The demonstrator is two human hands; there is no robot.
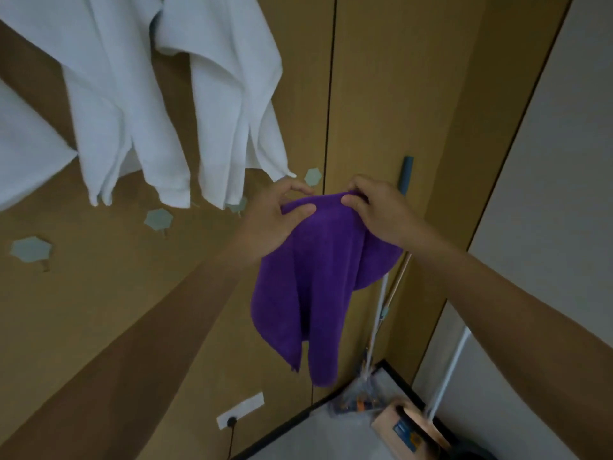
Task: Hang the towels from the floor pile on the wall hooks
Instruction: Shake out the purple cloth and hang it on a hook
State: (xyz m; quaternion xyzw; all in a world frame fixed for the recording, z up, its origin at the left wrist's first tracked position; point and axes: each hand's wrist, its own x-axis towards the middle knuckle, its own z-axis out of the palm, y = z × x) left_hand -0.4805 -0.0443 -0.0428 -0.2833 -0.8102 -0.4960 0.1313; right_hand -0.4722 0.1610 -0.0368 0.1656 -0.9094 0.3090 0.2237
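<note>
Pinched purple towel (311, 277) in left hand (275, 217) and right hand (381, 214) just by hexagonal hook (312, 176); might have slid off if hooked shallow.

Both hands pinch the top edge of a purple towel (308, 277), left hand (275, 220) and right hand (381, 214) close together, by a hexagonal wall hook (312, 176). Two white towels (159, 94) hang on the wooden wall (381, 94) above.
</note>
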